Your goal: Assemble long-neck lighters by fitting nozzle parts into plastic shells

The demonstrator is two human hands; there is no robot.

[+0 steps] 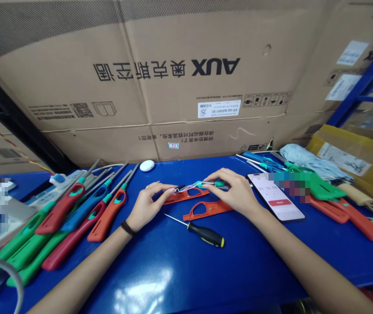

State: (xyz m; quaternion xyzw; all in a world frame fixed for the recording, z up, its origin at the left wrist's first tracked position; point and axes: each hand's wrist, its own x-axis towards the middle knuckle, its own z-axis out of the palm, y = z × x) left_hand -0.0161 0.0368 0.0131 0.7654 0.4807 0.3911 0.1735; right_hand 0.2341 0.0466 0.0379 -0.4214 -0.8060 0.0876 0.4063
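My right hand (pixel 234 192) pinches a small lighter insert (pixel 199 185) of metal rod, thin wires and a green part, held above the blue bench (pixel 160 261). My left hand (pixel 149 205) grips the end of an orange lighter half shell (pixel 186 196), just under the insert's left end. A second orange half shell (pixel 208 210) lies below my right hand. Close by, a black-and-yellow screwdriver (pixel 206 234) lies with its thin shaft pointing left. A smartphone (pixel 276 196) showing a timer sits beyond my right wrist.
Several assembled green, red and blue lighters (pixel 75 218) lie on the left, beside a power strip (pixel 55 185). Blue-handled tools (pixel 261 161), green scissors (pixel 296 168) and orange shells (pixel 359 220) lie on the right. Large cardboard boxes (pixel 173 74) stand behind the bench.
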